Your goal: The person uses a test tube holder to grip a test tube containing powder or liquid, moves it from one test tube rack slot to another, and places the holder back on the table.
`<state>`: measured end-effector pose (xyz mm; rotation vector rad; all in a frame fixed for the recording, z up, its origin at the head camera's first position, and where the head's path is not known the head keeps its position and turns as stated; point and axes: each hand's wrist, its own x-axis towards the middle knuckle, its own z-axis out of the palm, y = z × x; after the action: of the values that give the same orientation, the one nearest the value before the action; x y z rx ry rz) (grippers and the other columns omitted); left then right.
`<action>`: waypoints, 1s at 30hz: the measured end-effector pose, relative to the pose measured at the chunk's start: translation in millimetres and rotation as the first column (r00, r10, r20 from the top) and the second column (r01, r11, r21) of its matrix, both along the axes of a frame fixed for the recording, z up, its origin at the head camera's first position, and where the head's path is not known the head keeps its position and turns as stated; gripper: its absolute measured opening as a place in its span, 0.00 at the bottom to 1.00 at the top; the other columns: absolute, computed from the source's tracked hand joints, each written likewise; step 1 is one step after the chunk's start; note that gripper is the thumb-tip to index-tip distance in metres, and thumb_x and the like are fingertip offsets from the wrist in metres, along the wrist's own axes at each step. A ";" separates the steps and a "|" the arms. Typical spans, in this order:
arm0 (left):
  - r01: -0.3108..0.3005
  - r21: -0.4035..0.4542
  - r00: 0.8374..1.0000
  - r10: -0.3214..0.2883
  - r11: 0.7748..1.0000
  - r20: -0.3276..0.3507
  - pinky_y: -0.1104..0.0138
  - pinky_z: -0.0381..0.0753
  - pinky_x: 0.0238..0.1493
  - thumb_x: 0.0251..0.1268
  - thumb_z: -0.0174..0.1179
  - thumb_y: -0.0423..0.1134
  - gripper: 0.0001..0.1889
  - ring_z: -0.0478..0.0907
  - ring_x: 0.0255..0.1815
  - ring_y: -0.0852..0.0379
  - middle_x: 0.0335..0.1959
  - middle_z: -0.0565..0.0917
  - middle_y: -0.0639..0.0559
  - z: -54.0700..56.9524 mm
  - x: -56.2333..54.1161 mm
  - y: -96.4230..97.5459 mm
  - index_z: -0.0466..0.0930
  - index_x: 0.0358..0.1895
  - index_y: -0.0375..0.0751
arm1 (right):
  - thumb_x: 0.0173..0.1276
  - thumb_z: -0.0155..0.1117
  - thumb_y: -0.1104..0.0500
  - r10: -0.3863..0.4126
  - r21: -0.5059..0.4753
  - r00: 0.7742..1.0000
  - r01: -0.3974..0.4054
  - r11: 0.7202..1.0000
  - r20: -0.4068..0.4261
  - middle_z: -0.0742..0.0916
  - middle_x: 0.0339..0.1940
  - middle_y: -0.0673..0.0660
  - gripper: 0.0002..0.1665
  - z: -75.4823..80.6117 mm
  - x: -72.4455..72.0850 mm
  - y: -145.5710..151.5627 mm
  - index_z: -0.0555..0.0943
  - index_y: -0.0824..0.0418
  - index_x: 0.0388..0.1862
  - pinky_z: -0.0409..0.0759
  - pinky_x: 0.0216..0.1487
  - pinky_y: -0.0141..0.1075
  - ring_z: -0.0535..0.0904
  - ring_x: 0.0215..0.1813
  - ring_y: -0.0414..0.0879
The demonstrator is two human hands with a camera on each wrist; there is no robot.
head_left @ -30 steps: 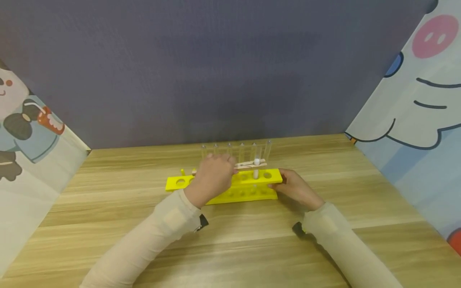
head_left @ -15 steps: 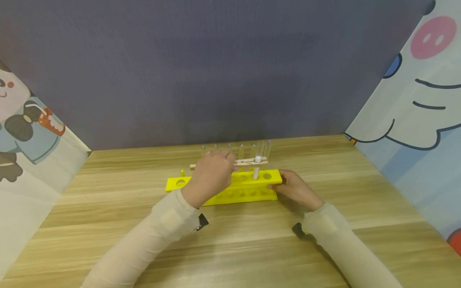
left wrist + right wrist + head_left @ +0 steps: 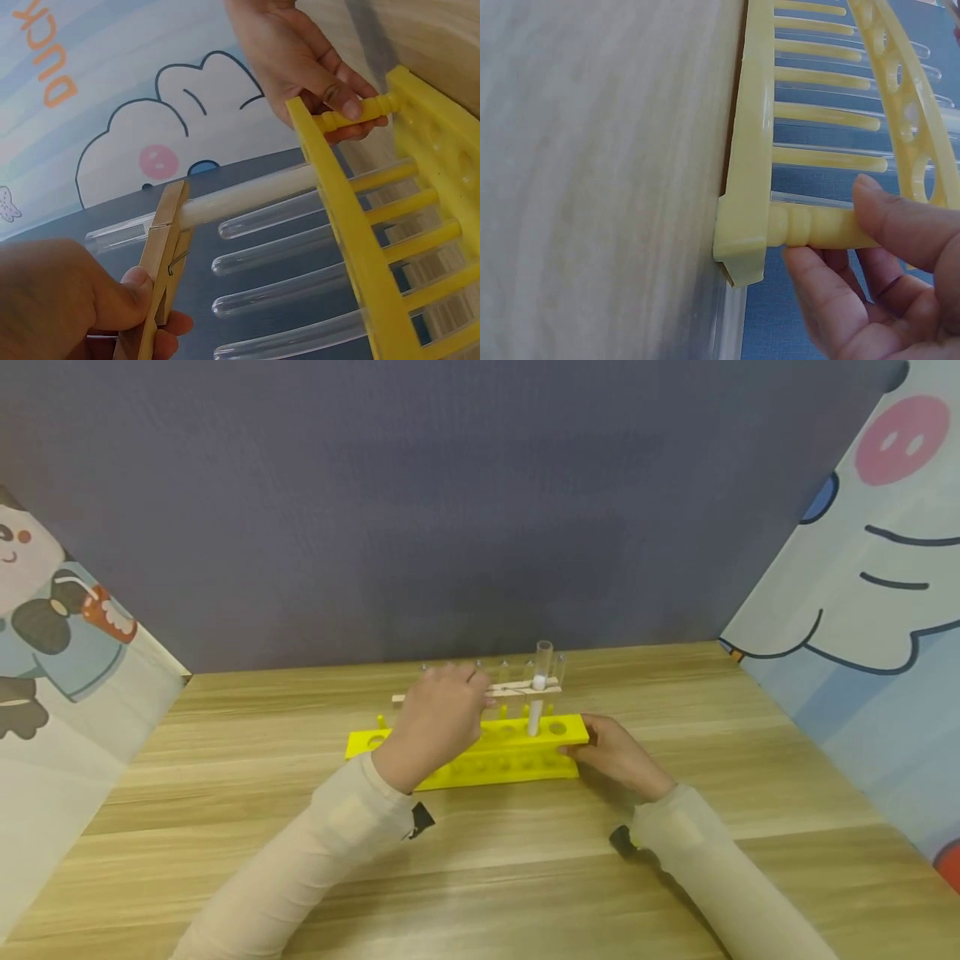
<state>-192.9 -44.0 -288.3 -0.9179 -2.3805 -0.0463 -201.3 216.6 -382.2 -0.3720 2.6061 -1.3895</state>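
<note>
My left hand (image 3: 437, 720) pinches a wooden test tube holder (image 3: 166, 247) between thumb and fingers. The holder's jaws clasp a clear test tube (image 3: 543, 662) with white material inside. This tube stands nearly upright, leaning slightly, its lower end at a hole in the top plate of the yellow test tube rack (image 3: 491, 737). At the rack's right end, my right hand (image 3: 621, 758) grips the end post (image 3: 821, 228) between thumb and fingers. Several clear test tubes (image 3: 277, 253) sit upside down over the yellow pegs (image 3: 829, 159) along the rack's back.
The rack stands on a wood-grain table (image 3: 510, 877) near a dark grey back panel (image 3: 480, 527). Cartoon-printed panels (image 3: 885, 552) flank the table on both sides.
My left hand has raised the holder and the test tube, with a slight shift of the tube to the right. The right hand and the rack stay practically still.
</note>
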 end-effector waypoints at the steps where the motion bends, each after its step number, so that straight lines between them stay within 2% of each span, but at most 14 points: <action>1: -0.001 -0.001 1.000 0.001 1.000 -0.005 0.68 0.70 0.22 0.62 0.61 0.39 0.07 0.69 0.20 0.57 0.22 0.75 0.51 0.9 -0.1 0.0 0.79 0.29 0.39 | 0.65 0.61 0.63 0.001 0.000 1.000 -0.001 1.000 -0.004 0.83 0.48 0.60 0.18 0.4 0.3 0.2 0.76 0.68 0.53 0.76 0.53 0.46 0.79 0.49 0.51; 7: -0.002 0.010 1.000 0.002 1.000 -0.003 0.69 0.59 0.20 0.64 0.60 0.39 0.08 0.61 0.18 0.58 0.20 0.71 0.52 8.1 1.3 0.8 0.79 0.30 0.39 | 0.65 0.61 0.63 -0.003 0.009 1.000 0.003 1.000 -0.009 0.83 0.47 0.59 0.18 0.1 0.0 0.5 0.76 0.67 0.53 0.77 0.53 0.43 0.79 0.49 0.50; 12: 0.012 0.023 1.000 -0.012 1.000 -0.003 0.69 0.55 0.21 0.65 0.59 0.39 0.08 0.58 0.18 0.58 0.19 0.69 0.52 11.2 2.6 2.4 0.79 0.29 0.40 | 0.65 0.60 0.63 0.023 0.008 0.999 -0.023 1.000 -0.038 0.83 0.47 0.59 0.17 -2.4 -1.6 1.0 0.76 0.67 0.52 0.77 0.51 0.42 0.79 0.48 0.50; 19: 0.027 0.044 0.999 -0.026 0.999 -0.022 0.69 0.55 0.20 0.64 0.59 0.39 0.07 0.59 0.17 0.57 0.20 0.70 0.52 13.3 1.6 5.6 0.79 0.32 0.39 | 0.65 0.61 0.64 0.026 -0.016 0.999 -0.026 1.000 -0.028 0.83 0.48 0.59 0.17 -3.0 -1.1 1.6 0.76 0.67 0.52 0.76 0.54 0.45 0.79 0.50 0.51; 24: 0.015 0.052 1.000 -0.015 0.999 -0.004 0.69 0.57 0.20 0.65 0.58 0.38 0.07 0.61 0.18 0.57 0.21 0.72 0.51 11.9 -0.9 8.3 0.80 0.33 0.38 | 0.65 0.61 0.64 0.033 -0.013 0.999 -0.034 0.999 -0.032 0.83 0.48 0.60 0.17 -3.8 -1.3 1.9 0.76 0.67 0.52 0.76 0.54 0.45 0.79 0.51 0.52; 30: 0.021 0.071 1.000 -0.021 0.997 -0.005 0.69 0.57 0.20 0.64 0.59 0.38 0.07 0.61 0.17 0.57 0.19 0.71 0.52 8.7 -4.0 12.1 0.79 0.30 0.39 | 0.65 0.61 0.64 0.027 -0.001 0.999 -0.027 1.000 -0.035 0.83 0.49 0.60 0.17 -3.8 -1.6 1.2 0.76 0.67 0.53 0.76 0.55 0.46 0.79 0.52 0.53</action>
<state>-196.8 -31.8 -279.5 -0.9080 -2.3498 -0.1366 -202.9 217.8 -386.0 -0.4344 2.6184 -1.3884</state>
